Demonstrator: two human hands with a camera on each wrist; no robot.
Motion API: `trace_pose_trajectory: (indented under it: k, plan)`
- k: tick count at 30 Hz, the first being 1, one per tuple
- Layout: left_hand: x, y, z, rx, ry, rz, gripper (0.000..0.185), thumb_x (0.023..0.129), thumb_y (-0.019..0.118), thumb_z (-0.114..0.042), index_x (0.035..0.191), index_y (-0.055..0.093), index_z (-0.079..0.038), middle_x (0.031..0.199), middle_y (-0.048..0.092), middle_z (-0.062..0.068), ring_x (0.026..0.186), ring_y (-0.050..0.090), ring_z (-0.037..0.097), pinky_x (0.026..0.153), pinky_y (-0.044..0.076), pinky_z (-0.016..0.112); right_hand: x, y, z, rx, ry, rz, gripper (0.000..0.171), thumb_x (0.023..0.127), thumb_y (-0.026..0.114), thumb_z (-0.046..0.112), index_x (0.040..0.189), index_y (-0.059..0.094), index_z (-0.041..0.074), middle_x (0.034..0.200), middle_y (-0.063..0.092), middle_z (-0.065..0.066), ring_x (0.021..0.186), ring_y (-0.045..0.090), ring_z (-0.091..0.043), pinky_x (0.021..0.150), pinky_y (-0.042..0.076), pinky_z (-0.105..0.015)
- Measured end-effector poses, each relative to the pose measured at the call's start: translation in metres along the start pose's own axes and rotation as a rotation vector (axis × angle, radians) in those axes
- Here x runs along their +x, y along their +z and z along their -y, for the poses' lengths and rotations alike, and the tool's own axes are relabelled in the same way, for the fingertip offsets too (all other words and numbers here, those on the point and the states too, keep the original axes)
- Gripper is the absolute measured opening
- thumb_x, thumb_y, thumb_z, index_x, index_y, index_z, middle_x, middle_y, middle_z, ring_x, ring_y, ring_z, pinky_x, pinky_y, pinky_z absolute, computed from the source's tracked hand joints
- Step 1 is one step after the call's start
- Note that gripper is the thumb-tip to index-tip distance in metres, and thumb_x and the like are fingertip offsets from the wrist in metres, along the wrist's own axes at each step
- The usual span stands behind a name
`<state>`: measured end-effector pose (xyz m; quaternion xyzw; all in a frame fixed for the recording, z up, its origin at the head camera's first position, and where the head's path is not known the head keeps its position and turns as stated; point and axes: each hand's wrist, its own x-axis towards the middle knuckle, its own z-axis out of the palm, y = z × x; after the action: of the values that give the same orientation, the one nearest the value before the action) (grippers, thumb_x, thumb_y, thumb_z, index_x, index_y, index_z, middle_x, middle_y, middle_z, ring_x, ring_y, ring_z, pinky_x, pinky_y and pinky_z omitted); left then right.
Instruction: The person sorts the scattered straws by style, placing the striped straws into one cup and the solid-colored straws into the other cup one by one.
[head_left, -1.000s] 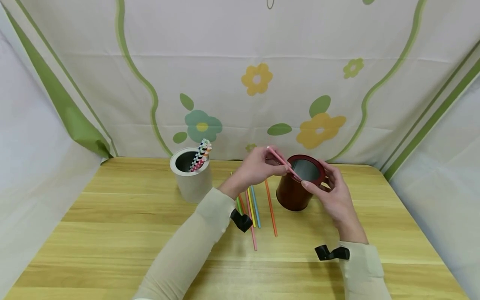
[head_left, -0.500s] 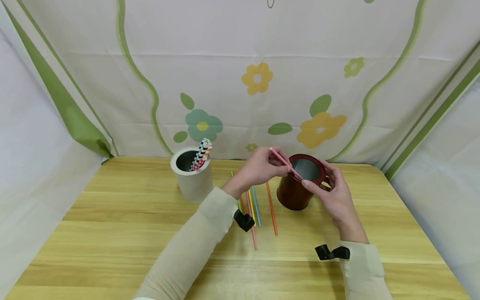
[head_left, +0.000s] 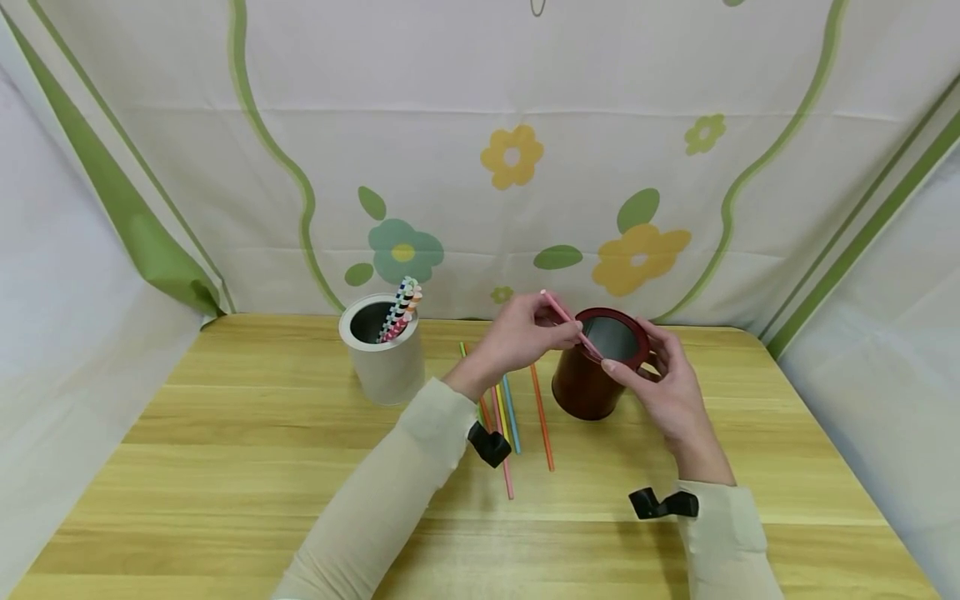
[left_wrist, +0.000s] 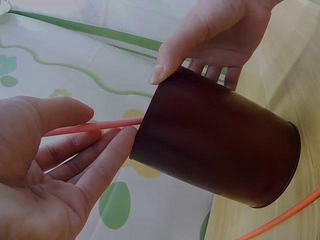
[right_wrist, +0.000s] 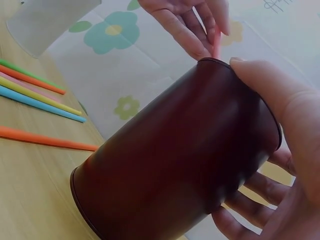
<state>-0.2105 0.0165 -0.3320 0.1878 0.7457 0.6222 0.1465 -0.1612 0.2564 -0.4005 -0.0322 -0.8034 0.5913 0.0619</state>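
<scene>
Two containers are counted: one white container (head_left: 392, 367), one dark red container (head_left: 588, 390). On one desk (head_left: 225, 467), six plain straws are laid: two orange straws (head_left: 543, 425), one green straw (right_wrist: 22, 69), one lying pink straw (head_left: 509, 483), one yellow straw (right_wrist: 45, 96), one blue straw (head_left: 512, 418). One held pink straw (head_left: 560, 309) is added by one left hand (head_left: 521, 337); one right hand (head_left: 667, 387) is seen. The bundled patterned straws (head_left: 401, 312) cannot be counted exactly.

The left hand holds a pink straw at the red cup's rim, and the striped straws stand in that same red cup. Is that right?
Not quite: the striped straws stand in the white cup, not the red cup, as the head view shows. The left hand does hold a pink straw at the red cup's rim.
</scene>
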Motion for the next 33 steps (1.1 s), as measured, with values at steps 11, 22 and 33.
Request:
trace_pose_trajectory:
  k: [11, 22, 33]
  plan:
    - [-0.002, 0.000, -0.002, -0.035, -0.029, 0.008, 0.012, 0.104, 0.072, -0.014, 0.109, 0.074, -0.002, 0.105, 0.077, 0.014, 0.110, 0.077, 0.038, 0.087, 0.066, 0.028, 0.000, -0.014, 0.008, 0.031, 0.066, 0.151, 0.083, 0.101, 0.078, 0.029, 0.169, 0.030, 0.026, 0.170, 0.038, -0.010, 0.142, 0.046, -0.017, 0.094, 0.051, -0.011]
    - [-0.003, 0.001, 0.000, -0.030, -0.041, 0.019, 0.011, 0.104, 0.073, -0.013, 0.111, 0.075, -0.004, 0.105, 0.078, 0.012, 0.113, 0.075, 0.040, 0.088, 0.066, 0.028, -0.002, -0.018, 0.015, 0.001, 0.083, 0.184, 0.089, 0.100, 0.079, 0.032, 0.172, 0.026, 0.028, 0.176, 0.032, -0.010, 0.158, 0.037, -0.032, 0.097, 0.050, -0.010]
    - [-0.004, 0.001, -0.001, -0.051, -0.038, -0.007, 0.013, 0.101, 0.075, -0.010, 0.111, 0.077, -0.003, 0.103, 0.079, 0.012, 0.109, 0.077, 0.039, 0.087, 0.067, 0.029, -0.004, -0.020, 0.019, -0.024, 0.105, 0.159, 0.096, 0.094, 0.087, 0.033, 0.171, 0.030, 0.028, 0.177, 0.032, -0.008, 0.160, 0.038, -0.032, 0.098, 0.054, -0.008]
